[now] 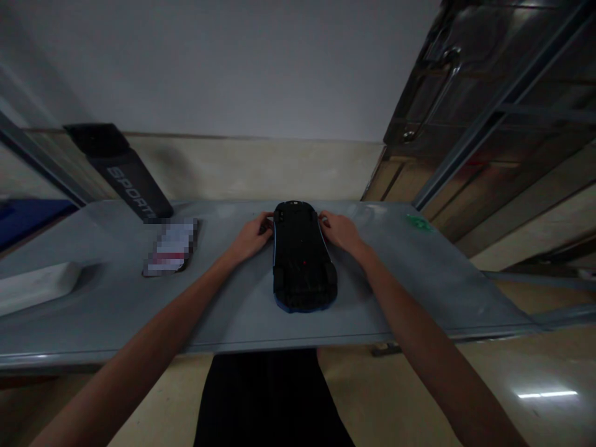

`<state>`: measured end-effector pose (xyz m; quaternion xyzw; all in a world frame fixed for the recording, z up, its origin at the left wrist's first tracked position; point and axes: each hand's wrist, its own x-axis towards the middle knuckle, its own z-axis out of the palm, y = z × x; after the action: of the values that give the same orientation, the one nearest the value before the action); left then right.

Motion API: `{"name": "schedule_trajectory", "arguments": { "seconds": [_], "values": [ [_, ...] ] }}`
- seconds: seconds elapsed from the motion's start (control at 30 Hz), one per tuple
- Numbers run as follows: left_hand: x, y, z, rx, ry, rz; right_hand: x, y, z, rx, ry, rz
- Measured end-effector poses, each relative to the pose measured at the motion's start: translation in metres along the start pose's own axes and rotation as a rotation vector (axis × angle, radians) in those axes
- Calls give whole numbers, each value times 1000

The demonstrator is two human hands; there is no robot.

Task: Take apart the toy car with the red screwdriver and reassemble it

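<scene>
A toy car (302, 257) lies upside down on the grey table (419, 279), black underside and wheels up, blue body edge showing at the rim. My left hand (252, 236) grips the car's far left side with curled fingers. My right hand (339, 230) grips the far right side in the same way. Both hands sit near the far wheels, with my forearms reaching in from the near edge.
A black sleeve marked "SPORT" (121, 171) leans against the wall at the back left. A blurred card-like object (170, 247) lies left of the car, a white block (37, 285) at far left, a green scrap (419, 222) at right. A metal door (488, 105) stands at right.
</scene>
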<state>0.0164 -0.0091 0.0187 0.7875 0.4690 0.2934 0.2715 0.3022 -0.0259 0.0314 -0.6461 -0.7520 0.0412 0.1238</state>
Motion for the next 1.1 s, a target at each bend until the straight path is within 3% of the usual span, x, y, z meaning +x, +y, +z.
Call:
{"name": "schedule_trajectory", "arguments": {
  "seconds": [1.1],
  "values": [
    [1,-4,2,-7,-6,-15,-1,0,-3,-3,-23,-4]
  ]
}}
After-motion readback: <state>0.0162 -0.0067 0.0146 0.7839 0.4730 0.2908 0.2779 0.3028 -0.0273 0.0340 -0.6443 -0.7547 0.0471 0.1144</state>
